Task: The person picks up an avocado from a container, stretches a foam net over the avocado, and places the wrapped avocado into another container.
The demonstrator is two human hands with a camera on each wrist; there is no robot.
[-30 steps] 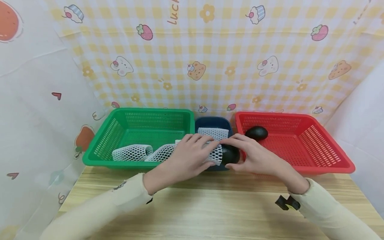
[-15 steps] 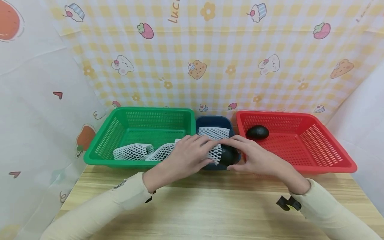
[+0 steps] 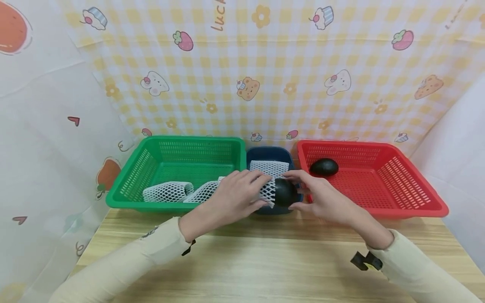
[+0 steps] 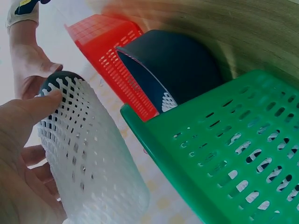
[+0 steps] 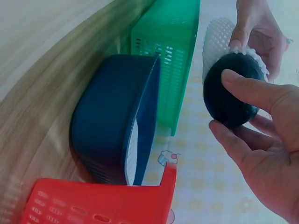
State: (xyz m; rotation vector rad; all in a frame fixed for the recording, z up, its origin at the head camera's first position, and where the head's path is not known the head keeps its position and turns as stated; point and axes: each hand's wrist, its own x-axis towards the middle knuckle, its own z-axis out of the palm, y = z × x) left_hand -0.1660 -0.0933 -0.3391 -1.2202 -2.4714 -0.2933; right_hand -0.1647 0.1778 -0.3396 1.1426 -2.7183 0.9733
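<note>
Far left: green basket (image 3: 144, 206), two white mesh pieces (image 3: 166, 192) along its near side, the second partly behind the left hand. Couldn't tell from here what was in them.

Left hand (image 3: 236, 193) grasped a white net sleeve (image 4: 88, 154), thumb on top near the mouth, fingers under. The mouth faced right.

Dark fruit (image 3: 285, 192) sat in that mouth, held up over the near side of the blue bin (image 5: 110, 112). Left end inside the mesh, dark showing through the holes; right end bare. Folded white net (image 3: 270, 168) lay in the bin behind it.

Key relation: the sleeve ran roughly left-right, fruit to the right of the left hand, right hand (image 3: 322, 195) opposite, about in line with the sleeve. Right was the nearer hand to the bare end: fingers and thumb curved round it, grasping it, though I couldn't tell how firmly.

Far right: red basket (image 3: 394, 189), a second dark oval (image 3: 324, 167) by its back-left corner, out of both hands.
</note>
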